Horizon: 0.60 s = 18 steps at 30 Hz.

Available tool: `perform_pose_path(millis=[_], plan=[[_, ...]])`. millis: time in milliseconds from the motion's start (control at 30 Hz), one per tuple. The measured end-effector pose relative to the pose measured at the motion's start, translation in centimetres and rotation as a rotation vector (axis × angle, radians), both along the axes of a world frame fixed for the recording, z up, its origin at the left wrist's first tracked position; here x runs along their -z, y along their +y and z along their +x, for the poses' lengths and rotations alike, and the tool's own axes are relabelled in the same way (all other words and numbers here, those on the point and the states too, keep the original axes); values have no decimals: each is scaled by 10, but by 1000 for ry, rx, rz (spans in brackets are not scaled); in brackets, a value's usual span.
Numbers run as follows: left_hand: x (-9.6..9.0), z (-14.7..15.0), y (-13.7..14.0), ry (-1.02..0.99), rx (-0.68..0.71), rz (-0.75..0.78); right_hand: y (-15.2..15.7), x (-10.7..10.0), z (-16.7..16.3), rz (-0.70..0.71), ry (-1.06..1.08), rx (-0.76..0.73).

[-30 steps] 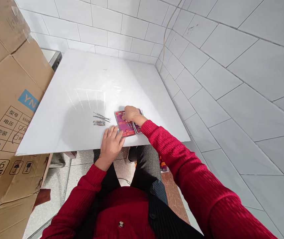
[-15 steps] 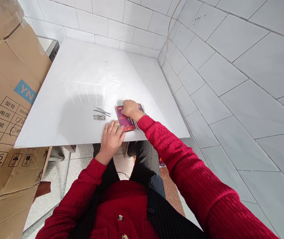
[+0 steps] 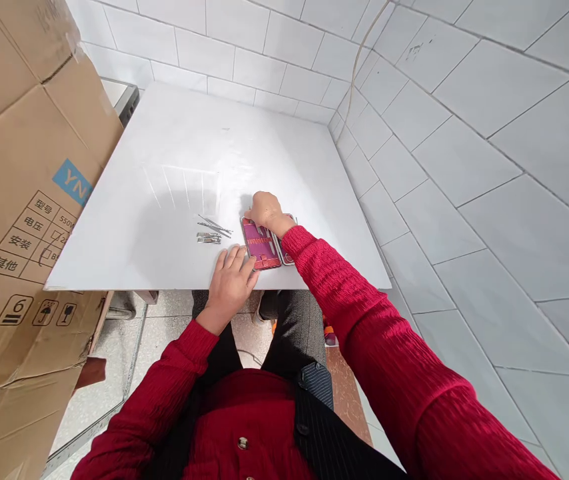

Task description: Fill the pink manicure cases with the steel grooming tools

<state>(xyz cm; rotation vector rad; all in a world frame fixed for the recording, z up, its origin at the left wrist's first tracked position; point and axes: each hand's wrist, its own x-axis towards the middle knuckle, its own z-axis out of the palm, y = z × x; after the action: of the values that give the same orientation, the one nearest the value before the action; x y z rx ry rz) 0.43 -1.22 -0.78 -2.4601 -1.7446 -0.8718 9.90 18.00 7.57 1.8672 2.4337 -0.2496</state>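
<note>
An opened manicure case with a purple and red lining lies near the front edge of the white table. My left hand rests flat at the case's lower left corner, its fingers stretched out and a little apart. Over the upper part of the case is my right hand, fingers curled down; whatever they pinch is hidden. Some slim metal tools sit in the case, partly covered by that hand. Left of the case are nail clippers and several thin metal tools in a loose pile.
The white table meets tiled walls at the back and right. A tall cardboard box stands along its left side. A cable runs down the wall corner.
My right hand has shifted up toward the case's top edge, uncovering more of the lining and tools. My left hand stays by the lower corner. The whole view has moved slightly.
</note>
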Motion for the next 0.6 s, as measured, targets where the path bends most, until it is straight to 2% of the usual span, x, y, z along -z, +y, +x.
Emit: perform_pose_path(millis=[200,400,500,600], plan=[[0,-1,-1,19,-1,14,3,0,-35,7,-7,-188],[1,0,-1,47,-14,43,-10,0,-80,-39,-42,-363],[1,0,-1,48,-20,42,-17,-5,-84,-59,-39,-402],[0,-1,-1,46,-10,37,-16,-14,-66,-72,6,-400]])
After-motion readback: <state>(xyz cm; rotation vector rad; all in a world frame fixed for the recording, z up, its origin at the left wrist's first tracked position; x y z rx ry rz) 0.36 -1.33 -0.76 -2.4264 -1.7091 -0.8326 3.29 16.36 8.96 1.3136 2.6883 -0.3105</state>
